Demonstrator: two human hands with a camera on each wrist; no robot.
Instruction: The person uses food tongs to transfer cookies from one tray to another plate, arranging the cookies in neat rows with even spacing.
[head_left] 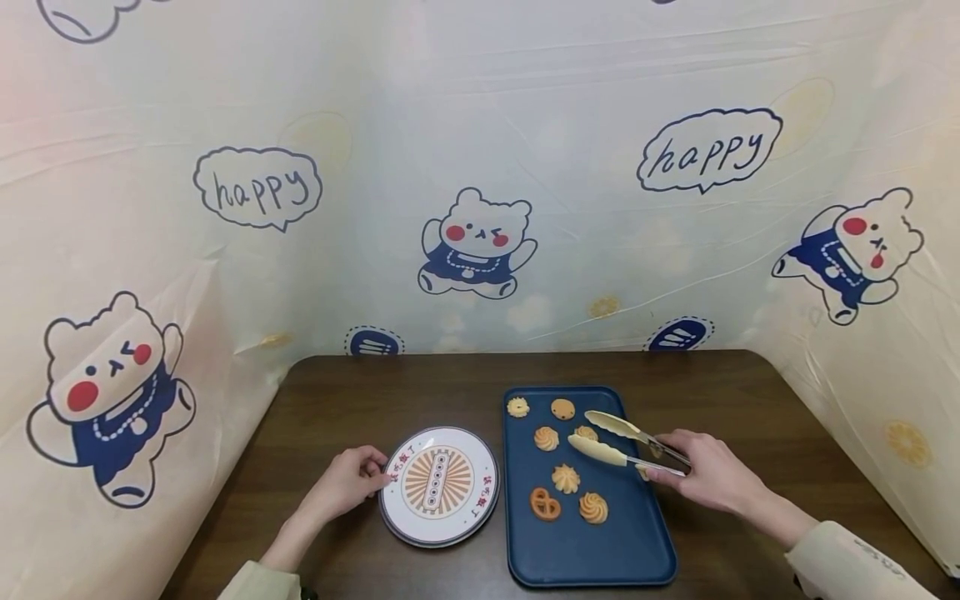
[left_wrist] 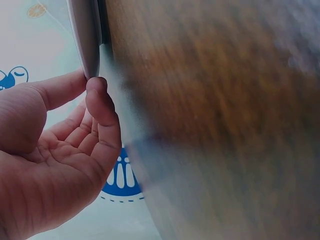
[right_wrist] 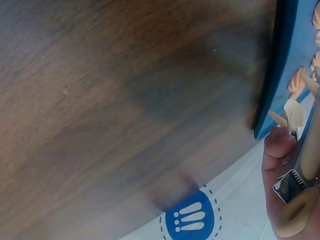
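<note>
My left hand (head_left: 348,483) pinches the left rim of a white plate (head_left: 438,483) with an orange sunburst and red characters. A second rim shows beneath it. In the left wrist view, thumb and index finger meet at the plate edge (left_wrist: 85,35). My right hand (head_left: 708,471) holds metal tongs (head_left: 597,450) with cream tips, spread apart above a blue tray (head_left: 585,554). Between the tips lies a swirled cookie (head_left: 586,433), partly hidden; whether they touch it I cannot tell. In the right wrist view, fingers wrap the tongs' handle (right_wrist: 310,145).
Several other cookies lie on the tray, among them a pretzel (head_left: 544,504), a swirl (head_left: 593,507), a flower shape (head_left: 566,477) and a round one with dots (head_left: 562,408). Plate and tray stand side by side on a dark wooden table (head_left: 390,392). A printed curtain (head_left: 480,125) surrounds it.
</note>
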